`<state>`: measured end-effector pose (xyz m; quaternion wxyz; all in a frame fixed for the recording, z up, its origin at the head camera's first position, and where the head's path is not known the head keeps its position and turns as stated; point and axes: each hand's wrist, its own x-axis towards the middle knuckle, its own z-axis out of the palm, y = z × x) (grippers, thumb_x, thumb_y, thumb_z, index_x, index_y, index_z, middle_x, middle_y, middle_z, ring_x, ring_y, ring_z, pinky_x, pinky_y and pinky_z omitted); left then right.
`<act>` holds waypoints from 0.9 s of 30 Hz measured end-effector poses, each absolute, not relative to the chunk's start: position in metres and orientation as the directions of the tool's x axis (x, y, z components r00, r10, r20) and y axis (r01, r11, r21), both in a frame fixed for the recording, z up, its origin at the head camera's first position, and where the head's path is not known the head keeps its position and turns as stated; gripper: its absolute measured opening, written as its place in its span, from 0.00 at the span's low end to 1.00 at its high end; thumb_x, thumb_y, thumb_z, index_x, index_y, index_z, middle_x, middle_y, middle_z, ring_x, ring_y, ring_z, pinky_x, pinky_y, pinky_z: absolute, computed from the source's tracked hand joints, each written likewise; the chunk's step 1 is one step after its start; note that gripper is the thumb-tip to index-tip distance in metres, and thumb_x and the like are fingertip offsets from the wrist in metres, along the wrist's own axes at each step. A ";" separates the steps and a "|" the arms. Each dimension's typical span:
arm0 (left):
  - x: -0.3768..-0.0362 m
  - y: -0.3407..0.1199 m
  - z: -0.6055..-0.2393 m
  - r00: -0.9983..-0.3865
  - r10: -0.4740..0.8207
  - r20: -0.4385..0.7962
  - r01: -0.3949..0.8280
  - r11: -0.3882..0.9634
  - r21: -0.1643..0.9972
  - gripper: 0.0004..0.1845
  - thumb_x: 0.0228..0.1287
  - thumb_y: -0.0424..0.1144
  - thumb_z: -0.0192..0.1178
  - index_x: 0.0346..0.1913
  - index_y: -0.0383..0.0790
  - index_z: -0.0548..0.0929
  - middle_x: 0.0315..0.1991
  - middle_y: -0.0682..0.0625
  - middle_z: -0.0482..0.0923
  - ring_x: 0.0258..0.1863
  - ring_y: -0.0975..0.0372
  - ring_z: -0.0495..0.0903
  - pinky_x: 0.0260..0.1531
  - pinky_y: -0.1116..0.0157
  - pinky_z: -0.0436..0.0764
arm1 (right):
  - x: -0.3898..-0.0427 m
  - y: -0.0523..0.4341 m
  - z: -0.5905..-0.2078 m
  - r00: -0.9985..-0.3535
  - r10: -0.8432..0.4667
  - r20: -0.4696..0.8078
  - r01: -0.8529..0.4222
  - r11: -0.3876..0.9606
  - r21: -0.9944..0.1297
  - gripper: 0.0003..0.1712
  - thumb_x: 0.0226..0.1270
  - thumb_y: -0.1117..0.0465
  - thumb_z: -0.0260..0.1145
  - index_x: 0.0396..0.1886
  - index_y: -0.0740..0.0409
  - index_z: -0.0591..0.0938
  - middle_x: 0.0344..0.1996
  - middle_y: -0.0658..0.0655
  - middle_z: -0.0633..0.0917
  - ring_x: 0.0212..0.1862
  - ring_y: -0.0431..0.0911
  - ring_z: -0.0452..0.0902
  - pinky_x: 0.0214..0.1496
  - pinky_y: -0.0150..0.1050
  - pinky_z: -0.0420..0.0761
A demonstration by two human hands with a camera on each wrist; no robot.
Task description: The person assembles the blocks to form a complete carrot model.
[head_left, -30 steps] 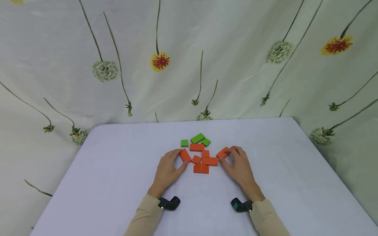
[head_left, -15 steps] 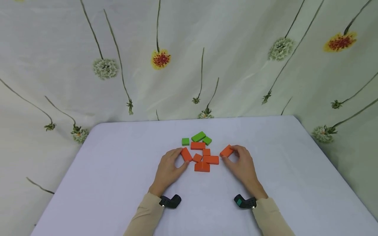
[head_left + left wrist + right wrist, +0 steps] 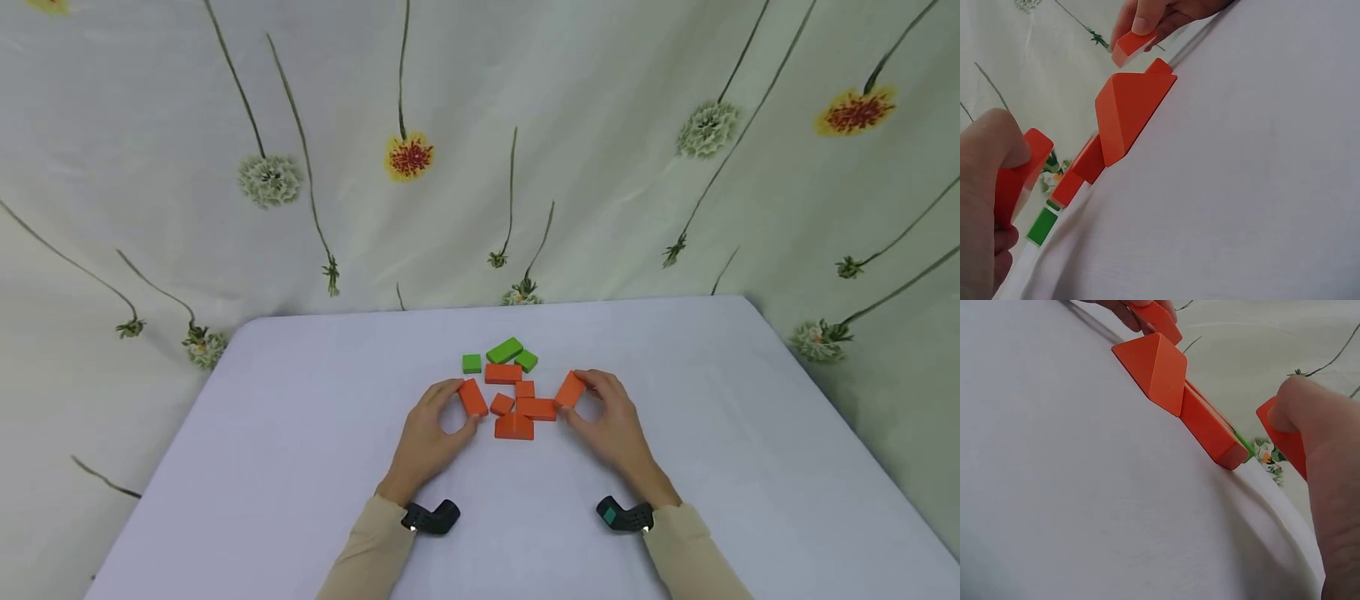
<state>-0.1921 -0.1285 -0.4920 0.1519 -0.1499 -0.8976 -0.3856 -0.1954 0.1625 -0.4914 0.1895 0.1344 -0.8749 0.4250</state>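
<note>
On the white counter (image 3: 300, 467), nearer its far edge than its near one, each hand pinches one orange block at the flank of a loose cluster. The left hand (image 3: 427, 433) curls finger and thumb round the left block (image 3: 472, 397). The right hand (image 3: 611, 425) pinches the right block (image 3: 570, 389) tilted, apparently raised at one end. Both grips close only as wide as a block, likely to steer it. Between them lie more orange blocks (image 3: 514, 427), with green blocks (image 3: 504, 350) just beyond.
</note>
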 end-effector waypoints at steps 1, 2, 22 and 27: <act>-0.190 -0.129 -0.492 -0.909 0.152 0.389 0.387 0.656 0.648 0.30 0.58 0.48 0.67 0.63 0.44 0.75 0.60 0.52 0.74 0.62 0.60 0.73 0.62 0.58 0.74 | -0.195 0.162 -0.492 -0.884 -0.093 0.458 -0.418 0.595 -0.687 0.32 0.53 0.58 0.74 0.60 0.53 0.76 0.56 0.53 0.76 0.55 0.44 0.72 0.59 0.39 0.77; -0.188 -0.129 -0.491 -0.905 0.155 0.397 0.396 0.653 0.646 0.30 0.58 0.47 0.66 0.63 0.44 0.75 0.60 0.53 0.74 0.62 0.61 0.73 0.62 0.58 0.74 | -0.195 0.162 -0.492 -0.877 -0.111 0.467 -0.437 0.588 -0.681 0.33 0.53 0.58 0.74 0.61 0.53 0.76 0.56 0.52 0.75 0.55 0.43 0.73 0.59 0.37 0.77; -0.150 -0.136 -0.489 -0.791 0.403 0.460 0.609 0.593 0.527 0.31 0.52 0.43 0.68 0.62 0.47 0.75 0.60 0.57 0.73 0.60 0.63 0.74 0.59 0.60 0.77 | -0.173 0.144 -0.490 -0.807 -0.386 0.448 -0.591 0.513 -0.622 0.37 0.49 0.56 0.74 0.62 0.47 0.74 0.55 0.44 0.74 0.50 0.36 0.72 0.53 0.37 0.79; -0.152 -0.138 -0.495 -0.779 0.430 0.456 0.626 0.570 0.532 0.31 0.51 0.43 0.69 0.61 0.48 0.76 0.59 0.59 0.74 0.59 0.65 0.74 0.59 0.61 0.77 | -0.168 0.134 -0.490 -0.802 -0.455 0.387 -0.590 0.505 -0.630 0.37 0.49 0.52 0.75 0.61 0.43 0.74 0.55 0.39 0.73 0.50 0.33 0.70 0.52 0.34 0.79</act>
